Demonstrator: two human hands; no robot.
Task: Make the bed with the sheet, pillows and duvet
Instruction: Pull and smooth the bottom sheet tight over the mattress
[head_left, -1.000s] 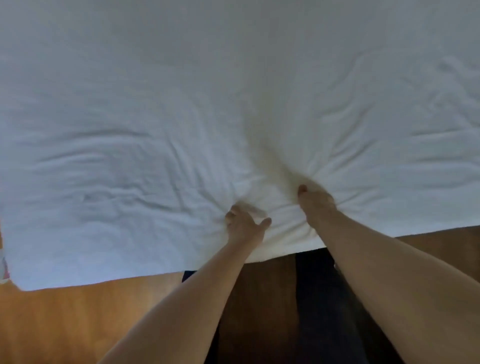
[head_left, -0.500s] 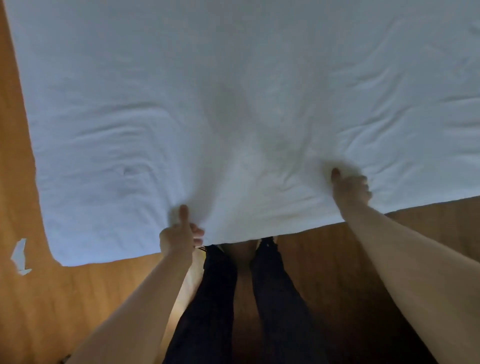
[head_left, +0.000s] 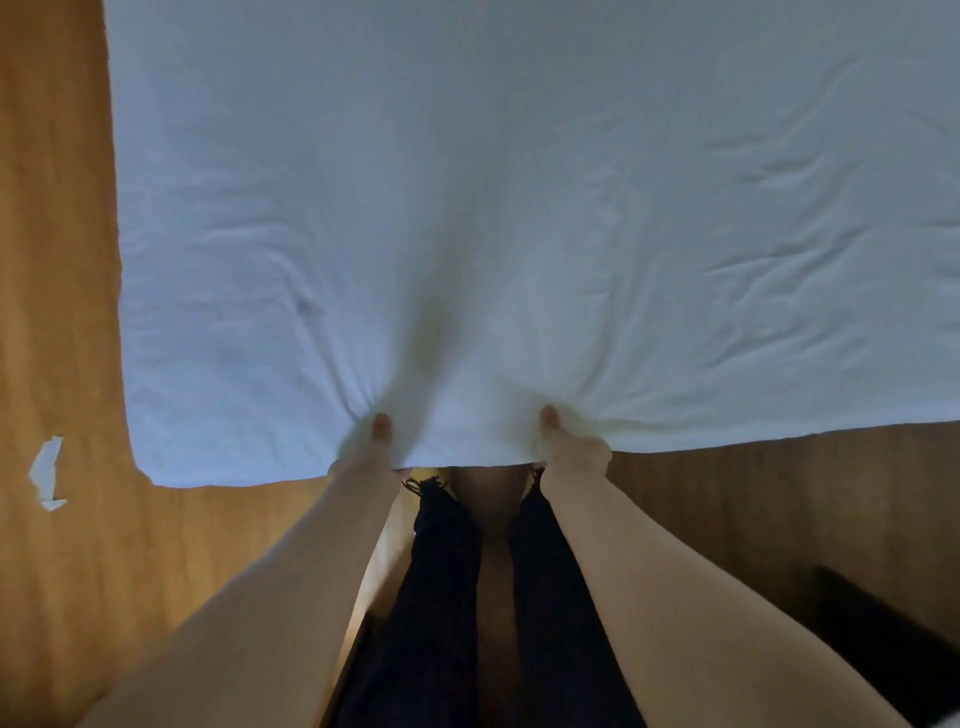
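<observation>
Both hands pinching the near hem of the white sheet: left hand and right hand, thumbs on top, other fingers hidden underneath. Sheet's spread flat over the wood floor; I'd say the grip is for pulling it taut.

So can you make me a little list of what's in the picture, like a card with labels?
cloth: white duvet, spread flat, wrinkled on the right
left hand: grips the near edge, thumb on top
right hand: grips the near edge, thumb on top
floor: brown wood
on the floor: white scrap, left of the cloth
legs: dark trousers, between the arms
</observation>
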